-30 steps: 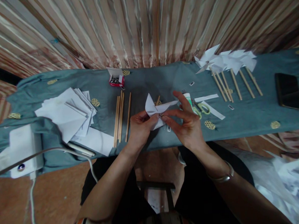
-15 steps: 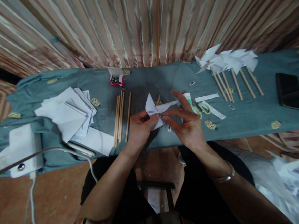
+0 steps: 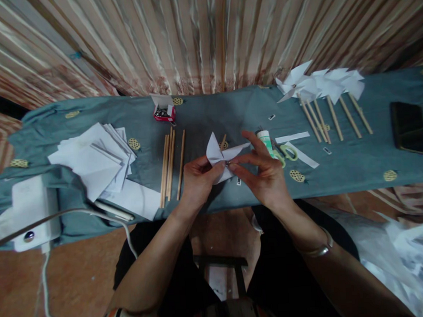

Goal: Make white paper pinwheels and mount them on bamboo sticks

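Over the middle of the table I hold a white paper pinwheel (image 3: 215, 151) with its blades folded to the centre. My left hand (image 3: 197, 182) is closed on its left side, thumb pressed near the centre. My right hand (image 3: 264, 174) pinches a small metal pin (image 3: 227, 163) at that centre, with its other fingers bent or raised. The tip of a wooden stick (image 3: 224, 141) shows behind the blades; most of it is hidden. Just beyond my right fingers are a glue stick (image 3: 264, 140) and green-handled scissors (image 3: 285, 155).
A paper stack (image 3: 90, 161) and a white power bank-like device (image 3: 35, 212) with cable lie left. Several wooden sticks (image 3: 169, 166) are beside a red box (image 3: 164, 112) of small metal pieces. Right are finished pinwheels (image 3: 321, 85), paper strips (image 3: 304, 155) and a phone (image 3: 409, 127).
My right hand has shifted very slightly left, its raised index finger moving a little and uncovering more of the glue stick. Both hands keep their grip on the pinwheel and pin.
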The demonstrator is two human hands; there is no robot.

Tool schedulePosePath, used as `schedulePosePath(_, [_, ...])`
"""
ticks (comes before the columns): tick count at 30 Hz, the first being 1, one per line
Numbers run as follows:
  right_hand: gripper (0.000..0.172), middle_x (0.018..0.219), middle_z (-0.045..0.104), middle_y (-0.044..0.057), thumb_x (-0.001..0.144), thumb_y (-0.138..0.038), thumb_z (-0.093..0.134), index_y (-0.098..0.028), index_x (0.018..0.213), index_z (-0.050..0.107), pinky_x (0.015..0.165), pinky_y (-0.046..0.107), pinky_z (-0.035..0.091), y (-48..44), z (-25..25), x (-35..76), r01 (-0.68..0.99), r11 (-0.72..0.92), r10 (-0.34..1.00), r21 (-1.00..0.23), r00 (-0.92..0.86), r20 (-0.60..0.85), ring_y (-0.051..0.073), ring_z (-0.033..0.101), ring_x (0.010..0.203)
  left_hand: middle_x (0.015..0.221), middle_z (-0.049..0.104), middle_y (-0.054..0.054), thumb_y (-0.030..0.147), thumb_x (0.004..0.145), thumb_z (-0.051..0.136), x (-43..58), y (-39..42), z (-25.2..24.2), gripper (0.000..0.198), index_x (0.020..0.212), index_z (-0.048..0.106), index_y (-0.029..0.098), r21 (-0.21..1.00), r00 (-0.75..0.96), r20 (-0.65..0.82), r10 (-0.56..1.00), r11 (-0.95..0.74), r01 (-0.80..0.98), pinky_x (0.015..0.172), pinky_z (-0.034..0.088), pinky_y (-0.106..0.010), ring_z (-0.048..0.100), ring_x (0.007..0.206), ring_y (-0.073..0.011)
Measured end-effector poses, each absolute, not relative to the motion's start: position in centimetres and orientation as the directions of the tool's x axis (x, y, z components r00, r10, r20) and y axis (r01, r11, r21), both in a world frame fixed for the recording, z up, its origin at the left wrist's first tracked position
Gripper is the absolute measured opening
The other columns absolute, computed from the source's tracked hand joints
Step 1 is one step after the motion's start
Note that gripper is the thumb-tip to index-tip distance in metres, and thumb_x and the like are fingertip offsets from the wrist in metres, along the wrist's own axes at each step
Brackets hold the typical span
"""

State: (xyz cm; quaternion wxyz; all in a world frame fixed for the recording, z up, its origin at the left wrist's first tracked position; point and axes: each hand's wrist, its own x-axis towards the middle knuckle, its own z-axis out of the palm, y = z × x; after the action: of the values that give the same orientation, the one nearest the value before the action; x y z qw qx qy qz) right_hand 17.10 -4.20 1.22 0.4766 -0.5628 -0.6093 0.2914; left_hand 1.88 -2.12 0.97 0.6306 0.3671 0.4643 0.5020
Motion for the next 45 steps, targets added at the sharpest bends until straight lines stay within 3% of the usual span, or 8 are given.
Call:
schedulePosePath(5, [0.01,0.144,0.058,0.007,0.077,-0.035,0.078,-0.025,0.079,0.078,0.112,0.048,0.043,-4.0,0.8,17.0,0.33,0.164,0.97,-0.93,0.116,0.212,0.031,0.055,0.132,0.073,0.075,0.0,0.026,0.061,0.082,1.8,-2.1,1.0,0.016,0.075,0.079,0.018,0.907,0.103,-0.239,0.965,0.26,-0.331,0.065,0.049,-0.024,0.062,0.064,-0.0115])
schedulePosePath(15, [0.004,0.143,0.059,0.003,0.076,-0.032,0.077,-0.028,0.076,0.077,0.111,0.047,0.043,-3.8,0.5,16.8,0.236,0.11,0.983,-0.965,0.116,0.14,0.027,0.055,0.133,0.073,0.075,-0.001,0.033,0.053,0.091,1.6,-1.9,0.8,0.03,0.074,0.077,0.016,0.875,0.14,-0.301,0.943,0.331,-0.352,0.065,0.049,-0.025,0.063,0.064,-0.0127])
schedulePosePath(30, [0.007,0.145,0.057,0.006,0.081,-0.032,0.072,-0.026,0.081,0.075,0.115,0.054,0.038,-4.4,1.2,16.3,0.408,0.191,0.957,-0.893,0.123,0.261,0.03,0.05,0.138,0.071,0.074,-0.002,0.036,0.047,0.094,1.9,-1.8,0.7,0.04,0.075,0.076,0.014,0.814,0.111,-0.386,0.916,0.395,-0.426,0.063,0.05,-0.025,0.063,0.059,-0.0121])
schedulePosePath(33, [0.015,0.148,0.053,0.007,0.079,-0.034,0.074,-0.025,0.091,0.074,0.118,0.054,0.034,-4.3,1.8,16.8,0.417,0.184,0.944,-0.89,0.178,0.278,0.029,0.046,0.141,0.073,0.075,-0.002,0.034,0.046,0.094,1.9,-1.7,0.7,0.04,0.076,0.077,0.014,0.78,0.12,-0.412,0.903,0.418,-0.466,0.065,0.051,-0.026,0.064,0.061,-0.0124])
schedulePosePath(36, [0.05,0.148,0.054,0.011,0.07,-0.041,0.082,-0.024,0.116,0.068,0.113,0.052,0.041,-3.7,1.9,17.5,0.255,0.089,0.934,-0.963,0.313,0.169,0.03,0.048,0.139,0.073,0.076,-0.003,0.032,0.044,0.094,2.0,-1.7,0.7,0.039,0.074,0.077,0.014,0.757,0.129,-0.434,0.892,0.438,-0.484,0.066,0.051,-0.025,0.065,0.062,-0.013])
schedulePosePath(38, [0.063,0.13,0.067,0.01,0.063,-0.045,0.086,-0.024,0.119,0.066,0.1,0.046,0.052,-3.4,1.7,17.6,0.023,-0.038,0.956,-0.999,0.292,-0.03,0.027,0.063,0.121,0.073,0.076,-0.003,0.031,0.044,0.094,2.1,-1.8,0.7,0.038,0.074,0.077,0.014,0.747,0.147,-0.438,0.887,0.45,-0.489,0.067,0.051,-0.025,0.065,0.063,-0.0131])
schedulePosePath(41, [0.045,0.091,0.077,0.003,0.058,-0.048,0.089,-0.024,0.093,0.074,0.079,0.036,0.059,-3.3,1.7,17.2,-0.244,-0.261,0.958,-0.934,0.055,-0.282,0.02,0.072,0.084,0.07,0.075,-0.003,0.032,0.045,0.094,2.1,-1.9,0.6,0.037,0.072,0.077,0.013,0.748,0.177,-0.434,0.883,0.463,-0.476,0.064,0.05,-0.025,0.064,0.06,-0.0124])
schedulePosePath(45, [0.034,0.07,0.075,-0.001,0.048,-0.047,0.093,-0.025,0.066,0.075,0.062,0.029,0.056,-3.5,2.2,16.4,-0.326,-0.338,0.938,-0.883,-0.039,-0.344,0.014,0.066,0.063,0.065,0.073,-0.002,0.034,0.046,0.095,2.0,-2.2,0.4,0.035,0.068,0.076,0.014,0.767,0.191,-0.428,0.883,0.467,-0.44,0.058,0.046,-0.022,0.06,0.055,-0.0102])
